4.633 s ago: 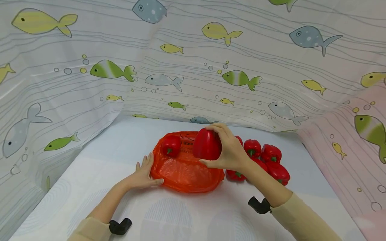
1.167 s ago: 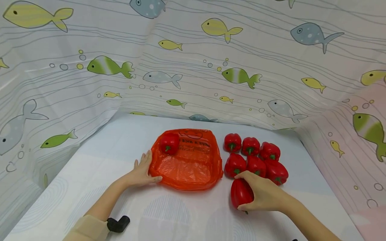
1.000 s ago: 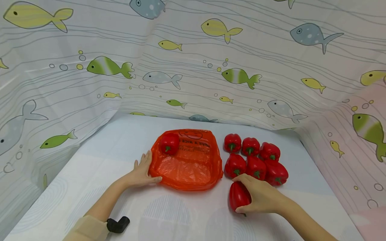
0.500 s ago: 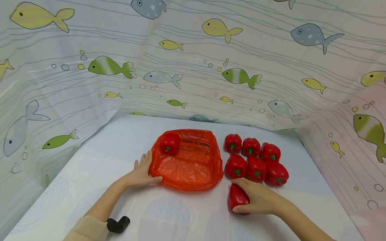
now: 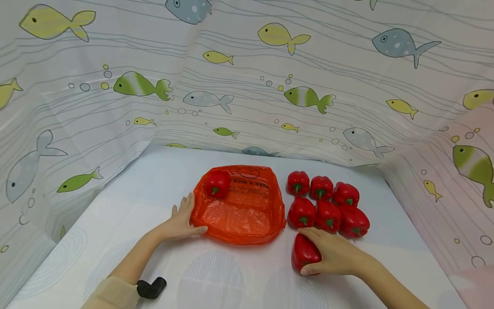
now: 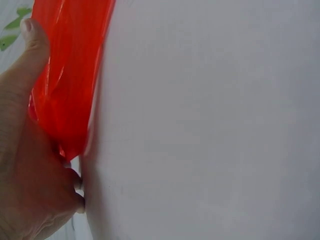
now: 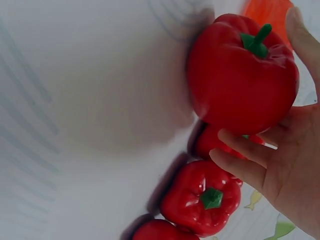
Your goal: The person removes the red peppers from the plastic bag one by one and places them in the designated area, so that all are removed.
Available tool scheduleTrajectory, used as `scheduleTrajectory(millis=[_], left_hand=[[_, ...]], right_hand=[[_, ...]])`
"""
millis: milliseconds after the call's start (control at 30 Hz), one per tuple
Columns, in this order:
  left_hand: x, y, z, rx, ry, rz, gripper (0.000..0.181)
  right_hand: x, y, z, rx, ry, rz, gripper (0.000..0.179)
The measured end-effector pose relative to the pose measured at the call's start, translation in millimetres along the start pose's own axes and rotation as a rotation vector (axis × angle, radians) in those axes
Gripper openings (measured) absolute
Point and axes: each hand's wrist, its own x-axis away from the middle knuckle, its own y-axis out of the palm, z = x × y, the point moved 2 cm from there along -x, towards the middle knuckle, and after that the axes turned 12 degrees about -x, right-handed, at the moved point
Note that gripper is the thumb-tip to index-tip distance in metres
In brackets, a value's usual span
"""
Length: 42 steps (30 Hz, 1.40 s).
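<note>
My right hand (image 5: 335, 253) grips a red bell pepper (image 5: 304, 254) near the front of the table, below the other peppers. In the right wrist view that gripped pepper (image 7: 240, 75) shows its green stem, with thumb and fingers on its sides. An orange-red plastic bag (image 5: 239, 234) lies spread with its mouth facing up at mid-table. One red bell pepper (image 5: 217, 184) sits inside, at its back left. Against the bag's left side rests my left hand (image 5: 180, 221), fingers straight and spread. The left wrist view shows the bag's wall (image 6: 70, 75) beside the left thumb.
Several red bell peppers (image 5: 327, 214) stand in two rows right of the bag, just behind the right hand. A fish-patterned sheet (image 5: 247, 98) rises behind and at the sides. A black angled piece (image 5: 152, 287) is at the left sleeve cuff.
Earlier, the right hand held a pepper above the bag. It now grips a pepper at the front right, which shifted slightly left and then stayed nearly still. The left hand has stayed at the bag.
</note>
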Motion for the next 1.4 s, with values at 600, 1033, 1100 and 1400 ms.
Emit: scheduleTrajectory(millis=[600, 1033, 1100, 1400], left_hand=[[-1.4, 0.5, -1.4, -0.01, -0.002, 0.003, 0.12], [3.7, -0.2, 1.1, 0.0, -0.001, -0.004, 0.119], [4.3, -0.3, 1.5, 0.0, -0.002, -0.006, 0.119], [3.2, -2.3, 1.9, -0.003, 0.001, -0.004, 0.119]], right_hand=[[2.1, -33, -25, 0.029, -0.228, 0.298, 0.097], [-18.2, -51, -58, 0.0, -0.375, 0.412, 0.102], [-22.6, -52, -63, 0.002, -0.393, 0.411, 0.101], [-40.4, -56, -86, -0.016, -0.391, 0.377, 0.098]])
